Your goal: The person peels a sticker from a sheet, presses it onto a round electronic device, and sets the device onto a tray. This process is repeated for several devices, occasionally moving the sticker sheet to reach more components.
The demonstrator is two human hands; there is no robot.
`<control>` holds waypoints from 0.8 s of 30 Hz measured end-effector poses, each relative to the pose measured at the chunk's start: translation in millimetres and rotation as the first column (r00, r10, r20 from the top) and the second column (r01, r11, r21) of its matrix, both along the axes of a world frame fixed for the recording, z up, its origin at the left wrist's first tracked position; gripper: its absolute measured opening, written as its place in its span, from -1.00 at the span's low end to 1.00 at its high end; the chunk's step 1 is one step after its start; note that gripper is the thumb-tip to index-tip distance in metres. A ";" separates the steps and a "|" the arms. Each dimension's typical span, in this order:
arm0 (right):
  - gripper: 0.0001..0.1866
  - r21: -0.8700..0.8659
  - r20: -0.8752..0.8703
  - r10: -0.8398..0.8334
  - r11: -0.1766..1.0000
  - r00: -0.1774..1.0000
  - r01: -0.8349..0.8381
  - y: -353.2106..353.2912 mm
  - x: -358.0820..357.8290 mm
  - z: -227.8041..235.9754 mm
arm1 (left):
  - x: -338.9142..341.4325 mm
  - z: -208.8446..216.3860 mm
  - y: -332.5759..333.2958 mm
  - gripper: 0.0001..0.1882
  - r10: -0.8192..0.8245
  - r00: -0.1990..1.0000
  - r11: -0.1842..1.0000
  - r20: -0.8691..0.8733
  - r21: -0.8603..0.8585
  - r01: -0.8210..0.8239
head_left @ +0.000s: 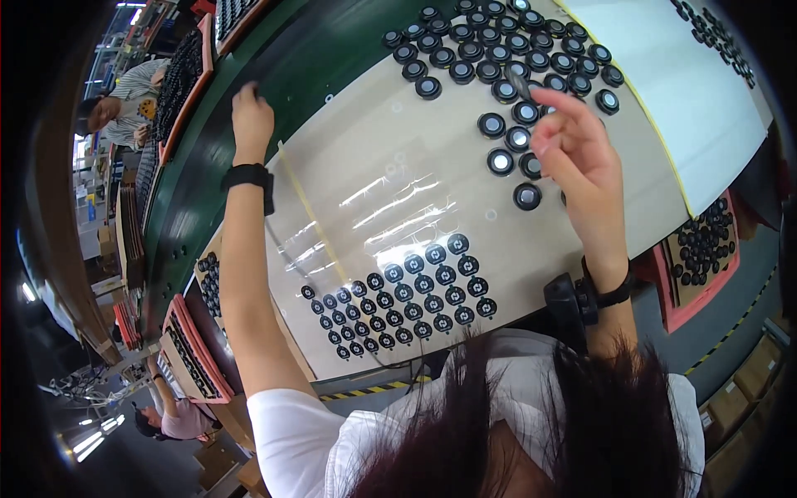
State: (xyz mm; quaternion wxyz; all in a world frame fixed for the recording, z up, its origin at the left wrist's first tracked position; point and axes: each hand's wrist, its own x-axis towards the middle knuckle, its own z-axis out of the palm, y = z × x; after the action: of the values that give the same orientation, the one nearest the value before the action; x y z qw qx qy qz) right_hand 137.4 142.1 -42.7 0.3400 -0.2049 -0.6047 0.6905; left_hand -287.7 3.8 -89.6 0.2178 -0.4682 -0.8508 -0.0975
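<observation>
Over the green belt at the far left, my left hand (251, 124) is closed, its fingers curled at a small dark thing too unclear to name. My right hand (585, 153) is above the group of round black parts (500, 162), which have pale centres. A thin, dark oval piece (519, 85), like a round label seen aslant, is at its index fingertip; the other fingers are bent in. Rows of round black labels (403, 292) with white marks lie on a clear, shiny sheet (398, 207) on the beige tabletop, between my forearms.
The green conveyor belt (195, 220) runs along the left and far side. Pink-edged trays of black parts (706, 249) stand at right and left. More black parts lie on a white surface (664, 83) at far right. Two other people (124, 100) are at the left.
</observation>
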 end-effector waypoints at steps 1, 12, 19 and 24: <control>-0.60 0.011 -0.006 -0.023 1.000 1.000 0.023 -1.9 -1.3 3.1 | -38.6 -13.7 -23.8 -0.73 0.019 0.999 1.000 -0.033 0.001 -0.019; -0.88 0.217 0.084 -0.133 0.970 0.988 0.112 11.4 0.0 -7.8 | 200.7 37.1 82.9 -0.62 -0.277 0.874 0.894 0.398 -0.226 0.386; -0.88 0.215 0.124 -0.145 0.970 0.982 0.116 15.6 8.2 -0.7 | 212.6 21.9 97.9 -0.57 -0.162 0.905 0.926 0.394 -0.256 0.278; -0.88 0.233 0.120 -0.103 0.970 0.987 0.073 19.9 2.3 1.8 | 213.8 37.4 86.6 -0.66 -0.118 0.254 0.965 0.960 0.051 0.257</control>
State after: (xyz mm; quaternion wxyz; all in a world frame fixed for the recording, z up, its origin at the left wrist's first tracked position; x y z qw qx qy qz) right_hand 139.8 162.0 -41.0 0.3511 -0.2362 -0.6912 0.5858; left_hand -73.9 90.5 -52.3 -0.3766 -0.4251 -0.7523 -0.3339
